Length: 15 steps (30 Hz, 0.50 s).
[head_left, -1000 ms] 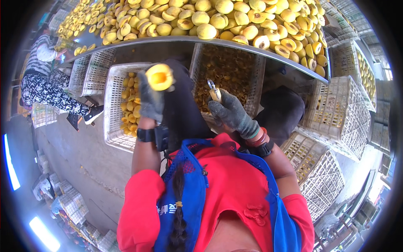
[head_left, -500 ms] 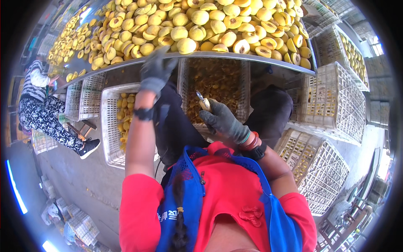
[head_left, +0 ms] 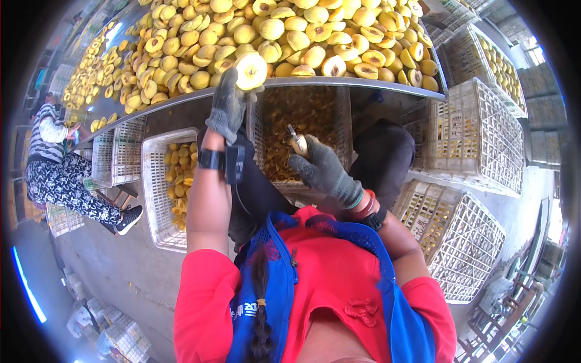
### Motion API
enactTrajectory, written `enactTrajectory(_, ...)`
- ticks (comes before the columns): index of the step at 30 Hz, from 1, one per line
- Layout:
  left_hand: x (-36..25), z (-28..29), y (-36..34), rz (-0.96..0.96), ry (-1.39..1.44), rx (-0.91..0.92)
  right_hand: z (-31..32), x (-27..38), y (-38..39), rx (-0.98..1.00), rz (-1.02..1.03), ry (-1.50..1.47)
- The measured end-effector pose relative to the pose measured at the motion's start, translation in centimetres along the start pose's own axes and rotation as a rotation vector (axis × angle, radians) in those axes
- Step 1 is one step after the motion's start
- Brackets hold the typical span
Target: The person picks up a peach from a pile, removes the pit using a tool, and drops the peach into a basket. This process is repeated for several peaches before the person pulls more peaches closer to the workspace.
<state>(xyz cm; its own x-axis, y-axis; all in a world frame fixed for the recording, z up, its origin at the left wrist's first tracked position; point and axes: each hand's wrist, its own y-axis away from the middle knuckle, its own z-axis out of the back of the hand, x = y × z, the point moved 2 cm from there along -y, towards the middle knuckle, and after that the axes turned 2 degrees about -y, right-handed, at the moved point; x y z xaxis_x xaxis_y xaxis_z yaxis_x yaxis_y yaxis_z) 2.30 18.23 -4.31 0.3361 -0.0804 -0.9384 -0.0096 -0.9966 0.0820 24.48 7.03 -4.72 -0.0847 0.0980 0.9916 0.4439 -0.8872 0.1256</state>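
Observation:
My left hand (head_left: 229, 109), in a grey glove, grips a yellow peach half (head_left: 251, 71) at the near edge of the metal table (head_left: 175, 104). The cut face shows, pale and bright. My gloved right hand (head_left: 325, 170) is closed around the light handle of a small pitting tool (head_left: 298, 140), its metal tip pointing up and away from me. The tool is over a white crate (head_left: 257, 127) of brownish-yellow scraps between my knees. Many yellow peach halves (head_left: 296, 40) are heaped on the table, several with dark reddish centres.
To the left of my leg stands a white crate (head_left: 154, 199) with peach halves in it. Stacked white crates (head_left: 478, 130) stand at the right, another crate (head_left: 466, 248) nearer me. Further left, a person in patterned trousers (head_left: 72, 181) is at the table's far end.
My left hand, blurred and without visible fruit before, now holds a peach half up at the table edge. The right hand keeps the tool, almost in place. The view has shifted slightly.

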Motion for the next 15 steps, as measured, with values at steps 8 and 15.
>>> enactTrajectory(8,-0.9,-3.8,7.5,0.016,-0.100,-0.083,0.1,3.3,-1.8,-0.137,0.346,0.525)
enactTrajectory(15,-0.5,-4.9,9.0,-0.156,-0.156,-0.047,-0.6,3.7,-1.8,-0.181,0.339,0.599)
